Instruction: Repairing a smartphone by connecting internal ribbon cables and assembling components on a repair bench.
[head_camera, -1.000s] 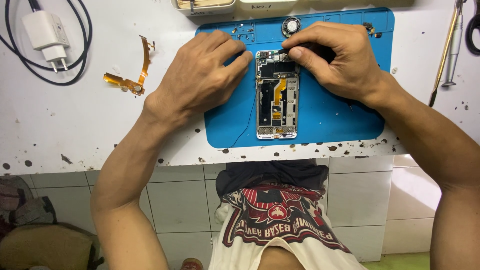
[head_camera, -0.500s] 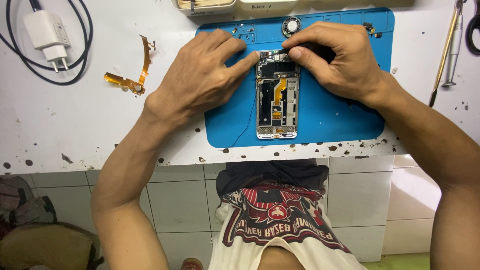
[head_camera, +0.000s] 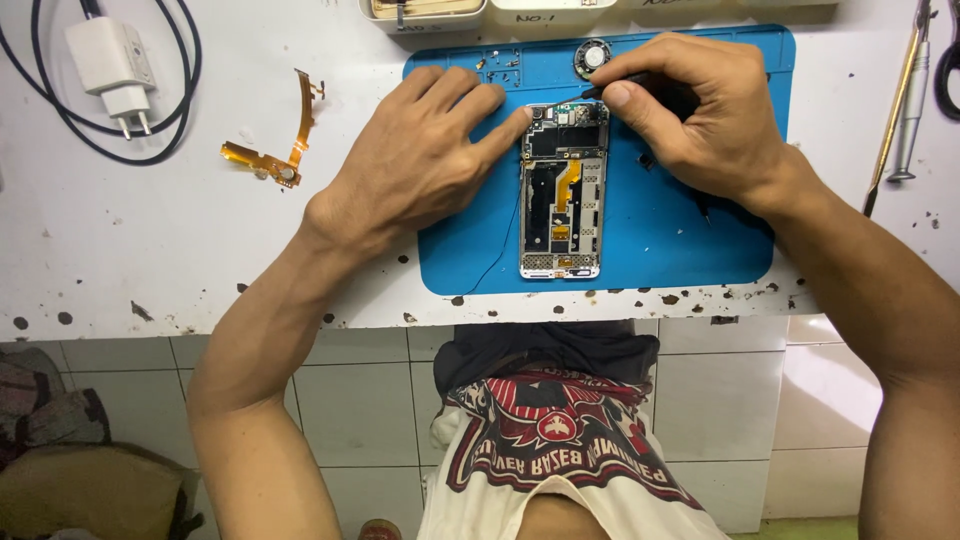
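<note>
An opened phone frame (head_camera: 563, 195) with bare circuit boards and an orange flex strip lies upright on a blue work mat (head_camera: 680, 235). My left hand (head_camera: 420, 155) rests flat on the mat's left part, its fingertip pressing the phone's upper left corner. My right hand (head_camera: 700, 110) pinches a thin dark tool (head_camera: 600, 90) whose tip touches the phone's top end. A thin black wire runs from the phone down along its left side.
A small round speaker part (head_camera: 592, 58) and tiny screws (head_camera: 497, 65) lie at the mat's top edge. An orange flex cable (head_camera: 280, 140) and a white charger with black cord (head_camera: 112, 68) sit on the left. Metal tools (head_camera: 905, 100) lie far right, trays (head_camera: 425, 12) at the back.
My right hand has shifted slightly at the phone's top end with the tool. The left hand and the phone stay where they were.
</note>
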